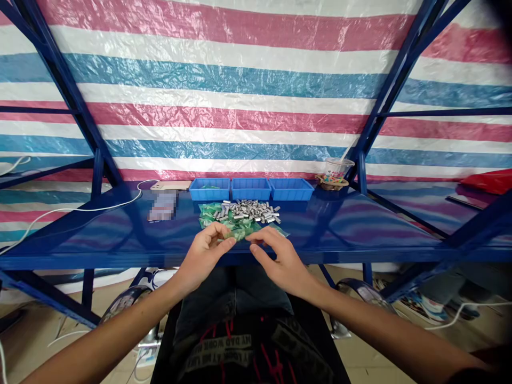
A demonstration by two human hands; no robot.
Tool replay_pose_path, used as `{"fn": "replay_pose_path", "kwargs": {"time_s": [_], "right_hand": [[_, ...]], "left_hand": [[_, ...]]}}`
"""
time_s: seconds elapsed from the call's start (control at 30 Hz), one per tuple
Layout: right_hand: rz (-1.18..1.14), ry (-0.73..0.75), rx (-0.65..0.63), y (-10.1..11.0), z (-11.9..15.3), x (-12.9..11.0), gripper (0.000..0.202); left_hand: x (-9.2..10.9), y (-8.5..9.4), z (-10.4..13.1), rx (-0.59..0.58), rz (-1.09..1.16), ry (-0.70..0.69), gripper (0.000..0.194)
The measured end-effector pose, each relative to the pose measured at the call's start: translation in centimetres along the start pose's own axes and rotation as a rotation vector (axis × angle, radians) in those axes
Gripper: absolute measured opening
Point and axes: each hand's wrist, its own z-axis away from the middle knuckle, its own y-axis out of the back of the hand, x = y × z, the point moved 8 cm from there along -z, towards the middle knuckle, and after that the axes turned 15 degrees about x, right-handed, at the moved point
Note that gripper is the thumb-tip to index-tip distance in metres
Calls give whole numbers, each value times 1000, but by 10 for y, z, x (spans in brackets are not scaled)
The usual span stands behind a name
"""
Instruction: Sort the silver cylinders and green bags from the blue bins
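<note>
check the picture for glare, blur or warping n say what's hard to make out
Head view: glare streaks the striped sheet; the glossy blue table carries reflections; the blue posts splay outward, probably wide-angle distortion; the upper right corner falls dark; a pixelated patch hides detail; the green bag by the left hand and right hand lacks fine detail.

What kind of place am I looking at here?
Probably a makeshift small-parts workshop: blue bins line the bench, metal pieces lie heaped before them, and a striped tarp hangs behind.
</note>
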Motion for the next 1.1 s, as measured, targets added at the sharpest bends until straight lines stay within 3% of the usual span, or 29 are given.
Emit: {"fn": "replay_pose_path", "kwargs": {"time_s": [0.13,0.23,0.3,0.47,0.6,0.7,0.8,0.87,0.97,1.03,1.1], "right_hand": [[-300,-313,-89,-13,4,9,35],[-298,-298,-24,-8,6,7,24],[-170,-137,37,0,6,-1,16],[173,470,120,5,16,-28,37],[328,591,138,2,24,-27,49],[292,485,132,3,22,-27,49],[134,170,88,3,11,-15,32],[-78,-129,-12,-6,7,1,23],[-343,-450,-107,-19,9,18,37],[-326,-431,-61,-15,7,19,27],[-193,-246,29,-4,4,12,16]], "left_hand": [[23,-6,9,-32,-312,-423,10],[27,-8,17,22,-471,-530,12],[25,-6,18,43,-467,-471,10],[13,-7,12,-44,-138,-118,27],[7,-10,12,-72,-27,56,26],[11,-2,10,12,-124,-33,17],[29,7,11,108,-346,-383,3],[36,3,15,76,-479,-604,7],[33,-8,22,-30,-618,-770,16],[30,-11,24,-47,-669,-794,20],[31,-10,24,-14,-655,-740,19]]}}
